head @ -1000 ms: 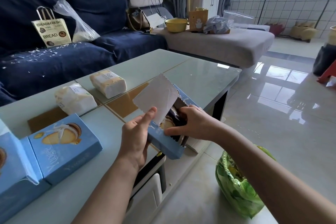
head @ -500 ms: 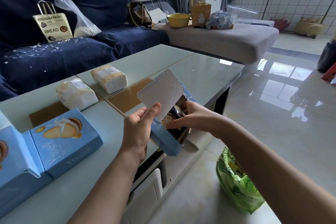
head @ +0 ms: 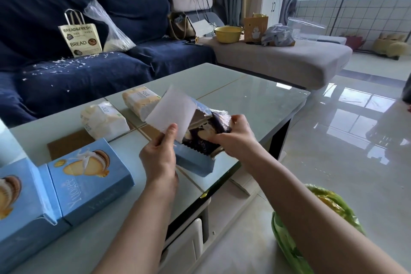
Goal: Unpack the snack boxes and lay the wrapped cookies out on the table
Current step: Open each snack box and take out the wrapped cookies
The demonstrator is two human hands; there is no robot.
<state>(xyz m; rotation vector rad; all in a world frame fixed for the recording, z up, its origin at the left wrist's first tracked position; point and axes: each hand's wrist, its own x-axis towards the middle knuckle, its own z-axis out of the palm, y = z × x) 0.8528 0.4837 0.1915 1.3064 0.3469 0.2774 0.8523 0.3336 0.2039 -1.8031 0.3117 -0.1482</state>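
An opened light-blue snack box (head: 193, 160) lies near the table's front edge, its white torn flap (head: 172, 113) raised. My left hand (head: 161, 153) holds the box at the flap's lower edge. My right hand (head: 235, 135) grips a bundle of dark-wrapped cookies (head: 203, 134), partly lifted out of the box. Two more blue snack boxes lie at the front left, one closed (head: 89, 176) and one at the frame edge (head: 20, 202).
Two pale wrapped packs (head: 104, 121) (head: 141, 101) rest on the glass table (head: 244, 100). A green bag (head: 289, 240) sits on the floor at the right. Behind the table a blue sofa (head: 89, 73) carries a bread bag (head: 79, 38); a grey ottoman (head: 278, 58) holds a yellow bowl.
My right hand has drawn the dark-wrapped cookies up and out of the box toward the right. The left hand keeps holding the box by its flap.
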